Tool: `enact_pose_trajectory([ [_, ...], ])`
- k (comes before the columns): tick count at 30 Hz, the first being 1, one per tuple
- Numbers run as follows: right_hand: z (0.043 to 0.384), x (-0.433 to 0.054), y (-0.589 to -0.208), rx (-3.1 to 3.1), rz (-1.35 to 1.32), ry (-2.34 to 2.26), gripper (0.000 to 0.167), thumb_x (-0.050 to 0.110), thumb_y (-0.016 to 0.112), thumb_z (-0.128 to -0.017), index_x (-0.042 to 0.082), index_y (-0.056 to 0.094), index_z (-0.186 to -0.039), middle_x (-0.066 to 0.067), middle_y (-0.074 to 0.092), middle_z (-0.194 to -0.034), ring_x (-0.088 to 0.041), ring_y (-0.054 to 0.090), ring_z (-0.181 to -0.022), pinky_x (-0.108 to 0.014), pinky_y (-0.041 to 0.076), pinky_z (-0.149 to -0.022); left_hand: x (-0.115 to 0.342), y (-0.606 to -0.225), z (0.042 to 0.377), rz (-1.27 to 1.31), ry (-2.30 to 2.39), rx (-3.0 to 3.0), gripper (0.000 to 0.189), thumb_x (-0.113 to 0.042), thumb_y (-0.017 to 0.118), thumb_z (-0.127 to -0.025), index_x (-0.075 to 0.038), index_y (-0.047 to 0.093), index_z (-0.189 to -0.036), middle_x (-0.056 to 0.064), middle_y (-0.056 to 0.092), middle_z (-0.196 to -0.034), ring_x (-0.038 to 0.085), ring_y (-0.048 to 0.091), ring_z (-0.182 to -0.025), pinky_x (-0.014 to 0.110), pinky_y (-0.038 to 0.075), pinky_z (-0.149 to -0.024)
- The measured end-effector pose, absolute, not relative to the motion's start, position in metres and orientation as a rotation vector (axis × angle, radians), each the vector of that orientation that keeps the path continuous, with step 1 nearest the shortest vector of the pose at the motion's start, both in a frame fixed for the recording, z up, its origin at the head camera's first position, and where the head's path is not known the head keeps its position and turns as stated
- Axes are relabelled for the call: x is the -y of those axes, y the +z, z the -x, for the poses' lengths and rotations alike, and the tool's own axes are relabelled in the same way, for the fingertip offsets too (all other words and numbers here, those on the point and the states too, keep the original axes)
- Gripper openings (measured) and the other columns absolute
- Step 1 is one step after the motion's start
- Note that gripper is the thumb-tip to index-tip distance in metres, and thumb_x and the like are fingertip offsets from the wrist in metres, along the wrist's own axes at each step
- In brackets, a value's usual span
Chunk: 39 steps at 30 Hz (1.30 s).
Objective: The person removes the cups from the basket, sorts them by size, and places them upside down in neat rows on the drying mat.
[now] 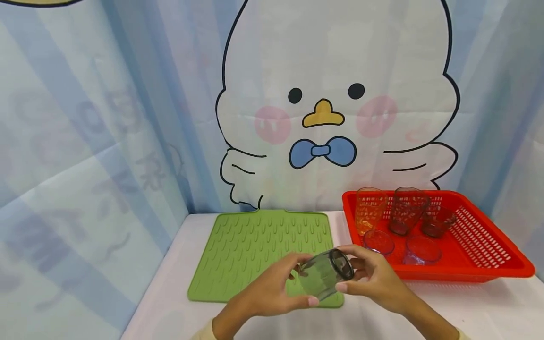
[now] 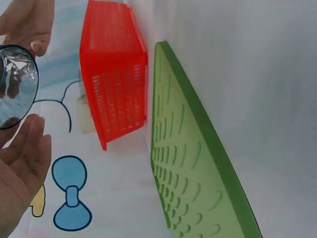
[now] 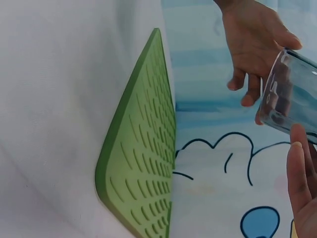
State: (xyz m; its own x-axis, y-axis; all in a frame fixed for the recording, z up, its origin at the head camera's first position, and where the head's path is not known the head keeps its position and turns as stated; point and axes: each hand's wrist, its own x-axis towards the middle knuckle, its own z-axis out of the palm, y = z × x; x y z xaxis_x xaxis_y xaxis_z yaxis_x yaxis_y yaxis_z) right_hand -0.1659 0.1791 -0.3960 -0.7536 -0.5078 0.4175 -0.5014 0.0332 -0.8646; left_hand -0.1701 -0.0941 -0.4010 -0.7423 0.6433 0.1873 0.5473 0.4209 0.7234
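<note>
Above the front right of a green drying mat (image 1: 263,255), a clear greyish drinking glass (image 1: 319,275) is held tilted on its side between both hands. My left hand (image 1: 276,285) grips its left end, thumb below and fingers on the far side. At the dark-ringed right end, my right hand (image 1: 374,276) holds it between thumb and fingers. In the right wrist view the glass (image 3: 294,96) reaches from the right hand's fingertips (image 3: 297,153) to the left hand (image 3: 252,42). The left wrist view shows a round end of the glass (image 2: 20,89), cut by the frame edge.
To the right stands a red plastic basket (image 1: 463,271) with perforated sides. Inside it are an amber glass (image 1: 369,212), a tall dark glass (image 1: 405,212), a short dark glass (image 1: 437,222) and small clear glasses (image 1: 422,250). A printed curtain (image 1: 323,56) hangs behind the white table (image 1: 170,283).
</note>
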Motion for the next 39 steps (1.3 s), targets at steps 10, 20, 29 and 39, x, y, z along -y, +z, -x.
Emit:
enact_pose_trajectory([
  [10, 0.169, -0.173, -0.396, -2.277, 1.066, -1.861, 0.052, -0.006, 0.074, -0.083, -0.005, 0.055, -0.131, 0.001, 0.071, -0.106, -0.018, 0.073, -0.079, -0.033, 0.060, -0.068, 0.109, -0.409, 0.168, -1.000, 1.198, -2.568, 0.076, -0.050, 0.069, -0.092, -0.022, 0.035, -0.154, -0.002, 0.050, -0.145, 0.008, 0.057, -0.117, 0.033, 0.052, -0.094],
  [20, 0.171, -0.171, -0.398, -2.331, 0.964, -1.821, 0.053, 0.000, 0.078, -0.083, -0.003, 0.056, -0.131, -0.005, 0.070, -0.096, -0.015, 0.070, -0.072, -0.034, 0.059, -0.061, 0.134, -0.422, 0.169, -0.973, 1.189, -2.625, 0.053, -0.042, 0.069, -0.095, -0.018, 0.053, -0.139, 0.001, 0.062, -0.124, 0.018, 0.064, -0.107, 0.036, 0.054, -0.091],
  [29, 0.177, -0.166, -0.400, -2.372, 0.865, -1.741, 0.051, 0.008, 0.080, -0.084, 0.003, 0.059, -0.130, -0.002, 0.071, -0.081, -0.014, 0.066, -0.060, -0.028, 0.054, -0.054, 0.160, -0.429, 0.173, -0.911, 1.160, -2.639, 0.041, -0.043, 0.067, -0.096, -0.015, 0.065, -0.125, 0.007, 0.069, -0.111, 0.018, 0.066, -0.096, 0.035, 0.054, -0.085],
  [39, 0.187, -0.158, -0.403, -2.442, 0.818, -1.652, 0.051, 0.017, 0.083, -0.083, 0.010, 0.062, -0.129, -0.001, 0.069, -0.082, -0.013, 0.063, -0.063, -0.030, 0.055, -0.055, 0.193, -0.435, 0.176, -0.782, 1.086, -2.620, 0.049, -0.046, 0.065, -0.096, -0.007, 0.065, -0.126, 0.007, 0.068, -0.115, 0.012, 0.064, -0.095, 0.032, 0.053, -0.084],
])
